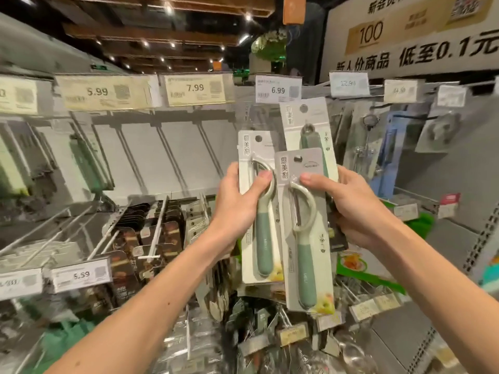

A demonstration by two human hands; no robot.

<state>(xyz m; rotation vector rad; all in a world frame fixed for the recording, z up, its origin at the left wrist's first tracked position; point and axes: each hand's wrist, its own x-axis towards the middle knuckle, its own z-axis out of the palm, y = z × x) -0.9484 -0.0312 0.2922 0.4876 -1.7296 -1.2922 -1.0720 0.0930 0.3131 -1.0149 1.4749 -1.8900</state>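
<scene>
We hold two peeler packs up before the display hooks (168, 147): our left hand (237, 201) pinches the left pack (263, 238), our right hand (348, 206) the right pack (307, 265). They seem light, with bendy, slick card, so gripping over the stiff peeler looks safest

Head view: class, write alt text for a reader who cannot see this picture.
A person holds up two carded green-handled peelers before a shop's peg display: the left-hand grip holds the white-card peeler, the right-hand grip the grey-card peeler. Price tags above read 5.99, 7.99 and 6.99.
</scene>
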